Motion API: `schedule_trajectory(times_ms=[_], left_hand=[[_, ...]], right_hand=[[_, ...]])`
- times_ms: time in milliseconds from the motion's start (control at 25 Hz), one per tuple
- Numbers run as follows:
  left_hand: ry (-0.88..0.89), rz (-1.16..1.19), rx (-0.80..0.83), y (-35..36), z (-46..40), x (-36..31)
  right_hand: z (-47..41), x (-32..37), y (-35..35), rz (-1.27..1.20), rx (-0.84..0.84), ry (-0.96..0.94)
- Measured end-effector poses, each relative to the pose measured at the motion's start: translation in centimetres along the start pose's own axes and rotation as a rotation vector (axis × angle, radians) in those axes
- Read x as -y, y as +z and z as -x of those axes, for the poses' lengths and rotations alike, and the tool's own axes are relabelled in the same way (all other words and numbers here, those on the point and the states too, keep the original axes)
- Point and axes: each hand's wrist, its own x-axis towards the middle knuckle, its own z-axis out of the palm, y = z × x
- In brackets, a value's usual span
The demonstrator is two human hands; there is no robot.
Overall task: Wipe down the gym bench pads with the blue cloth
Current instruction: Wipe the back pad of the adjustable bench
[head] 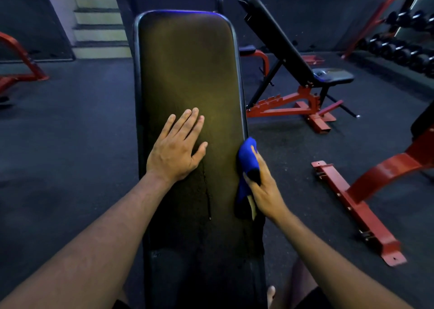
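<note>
I read no brand, label or writing anywhere, and I see no containers. One long black padded bench pad [187,78] runs away from me down the middle of the view, its vinyl cracked near the near end. My left hand [175,149] lies flat on the pad near its left edge, fingers straight and close together, thumb out. My right hand [263,184] is at the pad's right edge, fingers curled round one bunched blue cloth [247,158]; the cloth presses against that edge and hangs down its side. Beyond the pad's right edge stands one second black incline bench on a red steel frame [293,62], well apart. A red steel floor bar [357,210] lies on the dark rubber floor to the right. Along the far right I see a rack of dark dumbbells [404,47], too many and too blurred to count. One pale staircase [98,19] rises at the far left.
</note>
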Motion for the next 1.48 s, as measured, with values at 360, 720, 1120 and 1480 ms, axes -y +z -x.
schedule_trajectory(times_ms=[360,720,1120,1480], left_hand=[[-0.005,0.018,0.007,0.0,0.1,0.0],[-0.013,0.09,0.006,-0.8,0.1,-0.1],[-0.127,0.029,-0.003,-1.4,-2.0,4.7],[-0.119,0.051,-0.068,-0.4,-1.7,4.7]], right_hand=[[-5.8,3.2,-3.3,-0.04,-0.15,0.0],[3.7,1.2,-1.0,0.26,0.172,-0.115],[-11.5,10.4,-0.6,0.936,0.092,-0.434],[-2.9,5.3,3.1,0.993,0.156,-0.498]])
